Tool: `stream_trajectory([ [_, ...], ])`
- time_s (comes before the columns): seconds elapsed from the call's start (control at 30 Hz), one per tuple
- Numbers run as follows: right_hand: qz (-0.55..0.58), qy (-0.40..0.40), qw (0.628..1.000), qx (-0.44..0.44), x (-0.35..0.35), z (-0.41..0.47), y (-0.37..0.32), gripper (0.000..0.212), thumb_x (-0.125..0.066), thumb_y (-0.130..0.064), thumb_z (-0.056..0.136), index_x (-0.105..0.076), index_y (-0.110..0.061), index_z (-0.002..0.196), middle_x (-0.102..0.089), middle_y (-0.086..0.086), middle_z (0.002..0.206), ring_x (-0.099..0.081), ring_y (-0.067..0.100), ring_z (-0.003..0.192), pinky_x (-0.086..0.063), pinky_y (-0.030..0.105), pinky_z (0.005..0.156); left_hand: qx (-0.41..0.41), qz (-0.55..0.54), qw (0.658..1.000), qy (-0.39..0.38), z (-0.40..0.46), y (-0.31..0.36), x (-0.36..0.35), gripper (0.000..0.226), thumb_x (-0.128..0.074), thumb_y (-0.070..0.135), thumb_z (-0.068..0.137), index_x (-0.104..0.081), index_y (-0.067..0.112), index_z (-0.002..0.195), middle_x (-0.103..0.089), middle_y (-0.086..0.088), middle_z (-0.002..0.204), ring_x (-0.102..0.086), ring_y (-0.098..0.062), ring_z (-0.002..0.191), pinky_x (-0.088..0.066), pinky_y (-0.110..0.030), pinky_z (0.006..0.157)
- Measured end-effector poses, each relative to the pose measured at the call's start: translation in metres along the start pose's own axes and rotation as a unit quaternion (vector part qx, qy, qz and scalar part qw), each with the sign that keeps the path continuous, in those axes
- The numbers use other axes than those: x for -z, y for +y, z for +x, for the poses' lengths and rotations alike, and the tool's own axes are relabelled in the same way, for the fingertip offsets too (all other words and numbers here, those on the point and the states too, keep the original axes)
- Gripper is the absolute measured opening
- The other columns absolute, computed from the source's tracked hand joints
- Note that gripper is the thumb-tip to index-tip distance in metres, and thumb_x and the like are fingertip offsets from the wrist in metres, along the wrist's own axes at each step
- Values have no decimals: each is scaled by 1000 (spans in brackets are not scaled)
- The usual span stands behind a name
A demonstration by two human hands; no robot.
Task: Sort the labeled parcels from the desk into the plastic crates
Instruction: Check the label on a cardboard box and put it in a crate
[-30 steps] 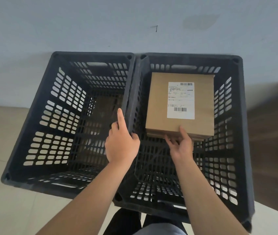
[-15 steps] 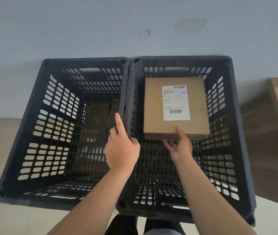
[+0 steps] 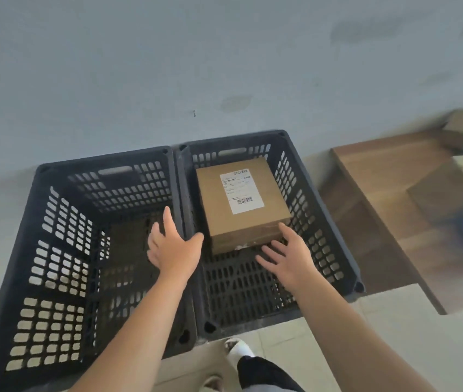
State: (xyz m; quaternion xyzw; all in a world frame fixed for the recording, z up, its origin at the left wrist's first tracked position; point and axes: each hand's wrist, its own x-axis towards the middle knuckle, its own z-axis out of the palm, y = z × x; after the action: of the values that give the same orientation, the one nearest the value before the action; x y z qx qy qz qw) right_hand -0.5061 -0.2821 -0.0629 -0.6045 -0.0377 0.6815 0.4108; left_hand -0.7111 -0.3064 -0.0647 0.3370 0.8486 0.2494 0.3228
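This looks like a room for sorting mail. Two big dark plastic crates [image 3: 106,250] with holes in their sides sit on a pale tiled floor [image 3: 394,329] by a plain grey wall [image 3: 168,66]. One holds a brown box with a barcode label [image 3: 241,190]. More brown boxes [image 3: 462,128] lie on a wooden bench [image 3: 380,176].

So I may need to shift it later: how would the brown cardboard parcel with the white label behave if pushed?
The brown cardboard parcel looks stiff, with crisp edges. It would probably slide rather than tip, sitting flat and squat on the black slotted crate floor. Its weight cannot be judged.
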Motion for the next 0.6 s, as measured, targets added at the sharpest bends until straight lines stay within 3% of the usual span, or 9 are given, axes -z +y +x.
stream_trajectory([
  [0.07, -15, -10, 999, 38, 14, -33, 0, 47, -51, -30, 108, -42, -22, 154, -47, 14, 155, -54, 37, 134, -51, 56, 107, -36, -88, 995, -19, -20, 5, 11, 79, -65, 28, 97, -21, 43, 160, -18, -3, 170, -16, -29, 157, -20, -58, 125],
  [0.17, -23, 10, 995, 101, 38, -77, -1, 42, -50, -29, 109, -48, -17, 149, -58, 10, 143, -61, 32, 125, -54, 52, 104, -70, -221, 963, -138, -64, 23, 13, 58, -59, 21, 102, -40, 38, 154, -33, 4, 164, -31, -22, 151, -31, -48, 119],
  [0.37, 26, 84, 972, 220, 104, -144, 7, 19, -55, -17, 105, -65, -14, 121, -71, 12, 120, -71, 30, 110, -59, 45, 92, -111, -252, 891, -361, -144, 36, -12, 41, -56, 19, 103, -57, 35, 141, -53, 10, 147, -48, -9, 131, -35, -24, 100],
  [0.5, 72, 128, 950, 276, 153, -186, 0, 18, -56, -15, 103, -67, -14, 118, -72, 11, 114, -72, 29, 105, -58, 42, 86, -132, -247, 857, -433, -190, 53, -27, 27, -55, 18, 104, -66, 34, 124, -66, 6, 133, -59, -11, 127, -44, -34, 114],
  [0.6, 102, 157, 930, 316, 188, -205, -14, 16, -58, -13, 102, -69, -14, 114, -72, 11, 109, -72, 29, 104, -57, 40, 85, -134, -250, 846, -452, -216, 74, -41, 24, -52, 17, 106, -69, 29, 119, -71, 0, 125, -66, -17, 120, -50, -38, 109],
])
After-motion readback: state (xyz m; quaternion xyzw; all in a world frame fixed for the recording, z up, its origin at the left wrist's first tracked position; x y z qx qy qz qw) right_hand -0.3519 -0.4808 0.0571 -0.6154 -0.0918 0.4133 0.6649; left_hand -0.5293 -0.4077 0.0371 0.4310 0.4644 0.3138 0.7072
